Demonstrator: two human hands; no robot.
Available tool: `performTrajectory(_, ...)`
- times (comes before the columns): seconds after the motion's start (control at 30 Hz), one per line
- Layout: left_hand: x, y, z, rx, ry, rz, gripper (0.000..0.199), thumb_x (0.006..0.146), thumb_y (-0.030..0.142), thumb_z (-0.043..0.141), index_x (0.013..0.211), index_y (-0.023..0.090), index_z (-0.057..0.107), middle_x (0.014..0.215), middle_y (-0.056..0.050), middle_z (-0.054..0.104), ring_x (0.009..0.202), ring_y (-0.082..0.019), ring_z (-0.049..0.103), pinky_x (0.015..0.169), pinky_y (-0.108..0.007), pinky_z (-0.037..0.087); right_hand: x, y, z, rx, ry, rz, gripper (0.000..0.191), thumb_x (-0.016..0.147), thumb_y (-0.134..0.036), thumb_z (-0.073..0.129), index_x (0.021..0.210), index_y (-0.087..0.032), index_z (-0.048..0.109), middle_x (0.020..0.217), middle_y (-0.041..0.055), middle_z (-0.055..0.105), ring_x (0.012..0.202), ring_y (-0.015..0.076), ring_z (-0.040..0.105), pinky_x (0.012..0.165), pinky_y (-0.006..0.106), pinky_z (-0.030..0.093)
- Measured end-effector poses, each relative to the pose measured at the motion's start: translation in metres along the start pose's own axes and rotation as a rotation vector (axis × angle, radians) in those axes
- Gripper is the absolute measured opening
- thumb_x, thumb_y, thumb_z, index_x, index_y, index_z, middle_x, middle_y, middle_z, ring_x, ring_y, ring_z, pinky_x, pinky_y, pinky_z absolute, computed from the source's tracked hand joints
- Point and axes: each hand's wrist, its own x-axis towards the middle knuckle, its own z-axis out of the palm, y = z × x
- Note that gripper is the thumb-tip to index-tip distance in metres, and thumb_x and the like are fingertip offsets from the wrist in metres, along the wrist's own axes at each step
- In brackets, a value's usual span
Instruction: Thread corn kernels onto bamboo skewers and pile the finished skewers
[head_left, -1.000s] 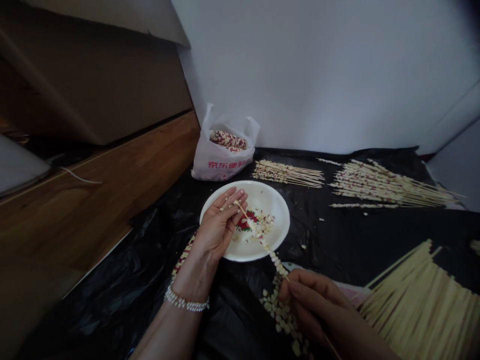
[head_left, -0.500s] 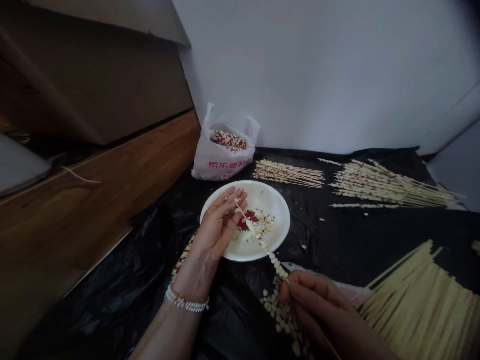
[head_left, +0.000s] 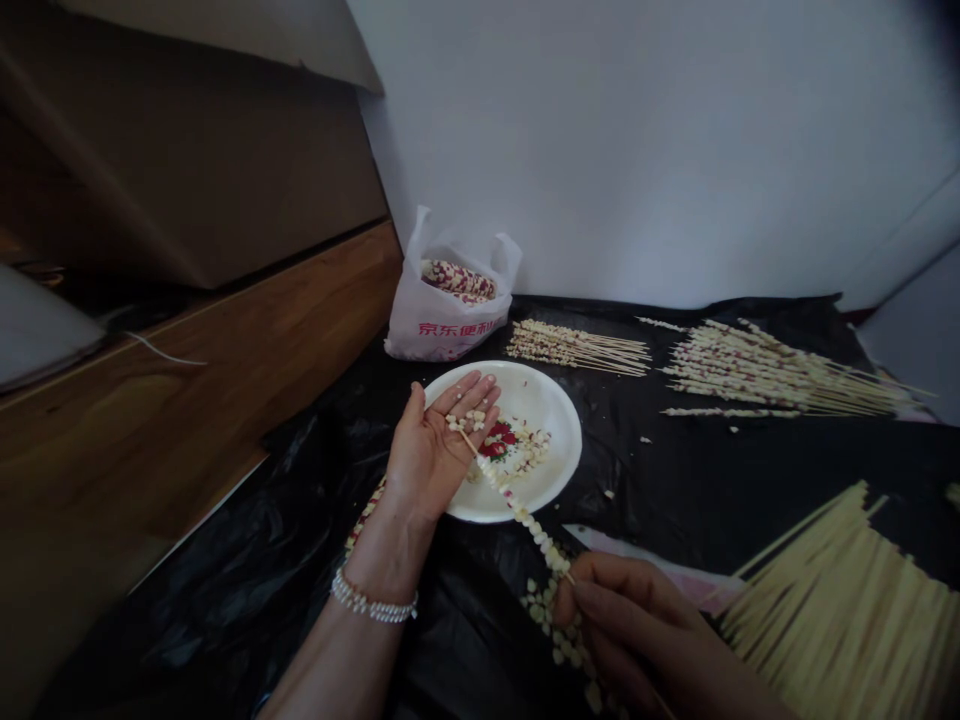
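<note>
My left hand (head_left: 439,440) lies palm up over the rim of a white bowl (head_left: 559,480), its fingers stretched out. A few loose corn kernels (head_left: 474,420) rest on the palm and fingers. My right hand (head_left: 630,610) pinches a skewer (head_left: 525,518) threaded with pale and reddish kernels. The skewer's bare tip points at the kernels in the left palm. More kernels (head_left: 531,448) lie in the bowl around a red printed flower. Under the left wrist, a speckled corn cob (head_left: 365,515) is partly hidden.
A white plastic bag (head_left: 442,325) of corn cobs stands behind the bowl. Loaded skewers lie in a small bundle (head_left: 574,347) and a larger pile (head_left: 765,370). Bare sticks (head_left: 847,600) fill the lower right. Loose kernels (head_left: 566,640) lie near my right hand on black plastic sheeting (head_left: 247,590).
My left hand has opened from curled fingers to a flat palm, showing the kernels on it. The skewer and my right hand have shifted slightly left.
</note>
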Motion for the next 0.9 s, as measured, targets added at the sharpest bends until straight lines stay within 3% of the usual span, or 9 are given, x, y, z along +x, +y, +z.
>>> performTrajectory(0.33, -0.0002, -0.0038, -0.0014, 0.06, -0.005, 0.024, 0.056, 0.094, 0.047, 0.034, 0.109, 0.004, 0.066, 0.12, -0.022, 0.064, 0.12, -0.029, 0.055, 0.101, -0.04, 0.045, 0.0007, 0.0017, -0.0001, 0.024, 0.001, -0.007, 0.036, 0.079, -0.055, 0.066, 0.073, -0.019, 0.07, 0.036, -0.0108, 0.033, 0.033, 0.0037, 0.018, 0.035, 0.018, 0.015)
performTrajectory(0.9, 0.0011, -0.0062, -0.0024, 0.047, 0.002, 0.024, 0.051, 0.094, 0.043, 0.034, 0.114, 0.006, 0.064, 0.117, -0.022, 0.066, 0.12, -0.029, 0.056, 0.099, -0.043, 0.047, 0.0026, 0.0023, 0.001, 0.027, -0.01, -0.001, 0.036, 0.08, -0.053, 0.066, 0.072, -0.019, 0.07, 0.035, -0.0106, 0.033, 0.033, 0.0048, 0.018, 0.035, 0.019, 0.01)
